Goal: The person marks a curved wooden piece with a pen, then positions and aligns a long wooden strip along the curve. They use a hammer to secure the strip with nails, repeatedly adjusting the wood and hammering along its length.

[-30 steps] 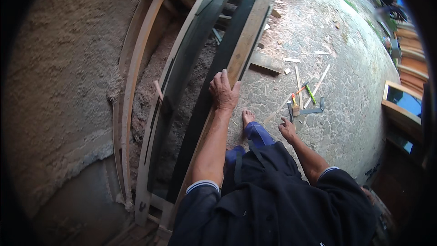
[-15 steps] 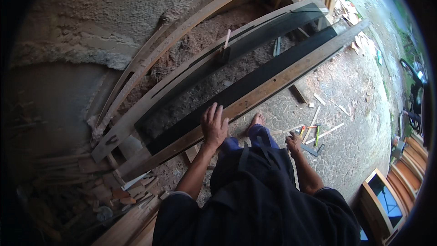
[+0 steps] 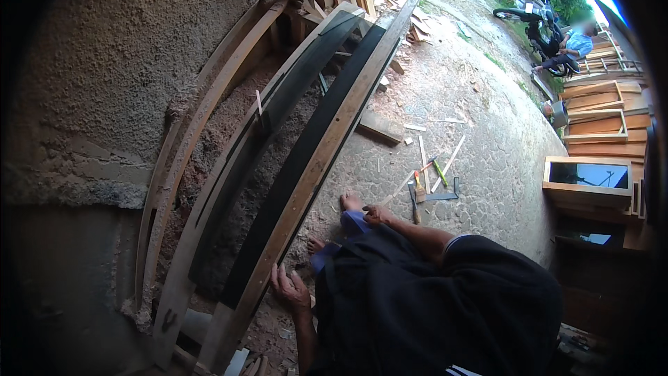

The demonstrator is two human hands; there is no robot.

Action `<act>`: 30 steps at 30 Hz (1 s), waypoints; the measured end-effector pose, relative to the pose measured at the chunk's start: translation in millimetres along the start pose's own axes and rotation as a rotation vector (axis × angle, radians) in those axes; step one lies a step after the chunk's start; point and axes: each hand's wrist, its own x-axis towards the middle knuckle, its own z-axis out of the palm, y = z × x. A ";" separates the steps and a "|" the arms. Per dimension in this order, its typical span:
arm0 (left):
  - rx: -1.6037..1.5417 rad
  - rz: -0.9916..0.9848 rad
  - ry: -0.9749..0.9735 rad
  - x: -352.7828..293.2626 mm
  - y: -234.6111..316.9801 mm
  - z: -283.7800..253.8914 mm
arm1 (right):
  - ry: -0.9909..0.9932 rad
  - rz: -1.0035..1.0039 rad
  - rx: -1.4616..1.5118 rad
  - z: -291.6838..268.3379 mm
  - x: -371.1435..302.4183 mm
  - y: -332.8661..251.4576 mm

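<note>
My left hand [image 3: 292, 289] is at the near edge of a long wooden beam [image 3: 312, 167], its fingers stretched and apart, the tips at the wood. The beam has a black strip [image 3: 282, 191] along its far side. Beyond it is a curved wooden piece with a dark face [image 3: 240, 181], and a small pale stick [image 3: 259, 102] stands up at that piece. My right hand [image 3: 378, 215] is in front of my body, above my leg, with curled fingers; whatever they may hold is too small to make out.
On the cracked floor lie a dark try square [image 3: 445, 196], a green-handled tool [image 3: 440, 172], a brush-like tool [image 3: 418, 188], thin wood strips [image 3: 457, 154] and a wood block [image 3: 380, 127]. Wooden frames [image 3: 591, 170] stand at right. A person [image 3: 577, 42] sits near a motorcycle [image 3: 539, 24].
My view has turned to the right, bringing the person and motorcycle into sight. My left hand has slid off the beam's top to its near edge; my right hand has come in closer to my legs.
</note>
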 end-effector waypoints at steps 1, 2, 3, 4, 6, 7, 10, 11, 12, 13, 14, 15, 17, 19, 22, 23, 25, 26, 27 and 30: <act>-0.037 -0.005 0.012 -2.6 2.5 2.1 | -0.048 0.014 0.010 0.7 1.5 3.1; -0.053 -0.029 0.049 -7.9 5.4 3.7 | -0.014 -0.011 0.028 -1.0 3.6 7.7; -0.117 -0.068 0.018 -14.0 8.7 8.1 | -0.013 -0.014 -0.026 -3.0 8.1 13.0; -0.147 -0.131 0.015 -22.4 10.1 12.1 | -0.055 0.013 0.056 -9.7 11.4 22.4; -0.297 -0.322 -0.004 -44.2 19.6 30.4 | -0.147 0.010 0.035 -31.2 33.1 42.2; -0.295 -0.373 -0.045 -54.4 23.2 43.7 | -0.195 0.037 0.064 -40.7 48.6 53.6; -0.232 -0.473 -0.147 -89.3 39.7 91.1 | -0.247 -0.102 -0.232 -74.2 99.3 93.9; -0.225 -0.506 -0.168 -97.8 47.6 110.1 | -0.374 -0.242 -0.206 -93.4 111.7 102.8; -0.226 -0.522 -0.221 -104.4 52.6 127.0 | -0.459 -0.318 -0.217 -113.0 122.3 104.2; -0.136 -0.427 -0.206 -112.7 60.9 141.9 | -0.469 -0.290 -0.266 -127.0 124.0 103.4; -0.209 -0.511 -0.092 -119.3 67.3 152.9 | -0.562 -0.379 -0.211 -139.9 122.3 95.7; -0.281 -0.583 -0.056 -124.0 70.4 159.9 | -0.553 -0.369 -0.184 -148.2 119.4 81.8; -0.402 -0.639 -0.017 -118.1 76.0 171.1 | -0.414 -0.292 -0.371 -159.8 108.8 43.0; -0.430 -0.729 0.099 -123.5 76.7 165.2 | -0.252 -0.141 -0.471 -156.0 93.3 -2.0; -0.427 -0.809 0.065 -124.4 71.6 157.6 | -0.234 -0.015 -0.029 -150.4 75.8 -50.9; -0.438 -0.812 0.008 -124.8 69.6 155.3 | -0.224 -0.040 0.047 -147.4 72.6 -56.8; -0.441 -0.862 -0.107 -122.6 70.2 149.3 | -0.232 -0.044 0.129 -138.2 73.6 -52.8; -0.448 -0.781 -0.038 -119.1 73.3 143.2 | -0.289 -0.065 0.111 -134.0 76.9 -43.5; -0.425 -0.722 -0.059 -110.4 78.1 135.3 | -0.371 -0.130 0.128 -132.8 80.8 -29.9; -0.316 -0.369 0.138 -69.3 103.7 83.3 | -0.504 -0.149 0.070 -129.5 96.0 18.3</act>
